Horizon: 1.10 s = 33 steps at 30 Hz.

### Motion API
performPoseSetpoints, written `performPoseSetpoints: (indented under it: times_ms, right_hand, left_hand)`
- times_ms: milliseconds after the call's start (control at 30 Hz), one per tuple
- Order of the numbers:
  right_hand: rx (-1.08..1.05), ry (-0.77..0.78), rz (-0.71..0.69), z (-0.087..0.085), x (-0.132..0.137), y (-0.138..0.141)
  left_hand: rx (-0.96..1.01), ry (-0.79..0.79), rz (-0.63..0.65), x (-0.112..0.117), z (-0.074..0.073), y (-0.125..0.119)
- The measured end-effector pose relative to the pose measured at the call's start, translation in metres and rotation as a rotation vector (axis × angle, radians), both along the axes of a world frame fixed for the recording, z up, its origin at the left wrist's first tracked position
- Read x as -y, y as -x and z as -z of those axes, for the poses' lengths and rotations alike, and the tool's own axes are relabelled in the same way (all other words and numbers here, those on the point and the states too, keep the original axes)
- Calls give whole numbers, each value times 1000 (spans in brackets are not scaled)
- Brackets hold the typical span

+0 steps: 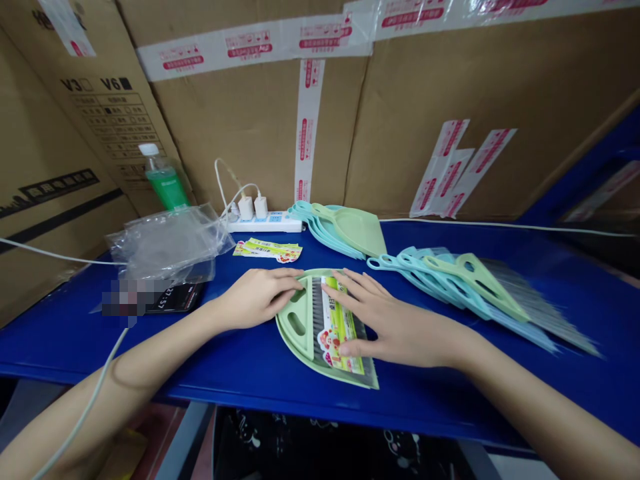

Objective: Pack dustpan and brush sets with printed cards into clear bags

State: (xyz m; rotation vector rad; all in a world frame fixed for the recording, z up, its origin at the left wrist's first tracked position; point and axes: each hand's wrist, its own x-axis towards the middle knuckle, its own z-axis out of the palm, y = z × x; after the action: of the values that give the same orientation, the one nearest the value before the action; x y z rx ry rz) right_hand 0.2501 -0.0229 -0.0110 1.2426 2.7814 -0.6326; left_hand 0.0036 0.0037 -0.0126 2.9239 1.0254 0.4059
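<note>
A light green dustpan (287, 340) lies on the blue table in front of me, with a matching green brush (309, 320) resting in it, its dark bristles pointing right. Across the bristles sits a yellow-green and white printed label card (345, 340). My left hand (257, 298) is at the dustpan's upper left edge, fingers and thumb closed on the rim by the brush handle; the fingertips are partly hidden. Spread flat over the card is my right hand (395, 327), its fingers apart and touching the card and the upper edge.
Spare label cards (267, 250) lie behind the dustpan. Stacked dustpans (357, 230) and a pile of brushes (460, 280) are at the right. Clear plastic bags (170, 243), a phone (177, 297), a green-liquid bottle (165, 180) and a power strip (275, 221) stand left. Cardboard (240, 120) walls the back.
</note>
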Motion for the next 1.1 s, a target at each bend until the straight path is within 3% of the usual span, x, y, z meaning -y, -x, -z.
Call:
performPoseSetpoints:
  times_ms: [133, 400, 600, 1100]
  right_hand:
    - [-22, -36, 17, 1, -2, -2]
    - [-66, -276, 96, 16, -22, -15]
    - [-66, -241, 119, 18, -29, -13]
    - [-11, -214, 84, 14, -15, -11]
  left_hand:
    - [4, -2, 7, 0, 0, 0]
    - [-2, -15, 18, -1, 0, 0]
    - [-17, -7, 6, 0, 0, 0]
    - [-1, -15, 20, 1, 1, 0]
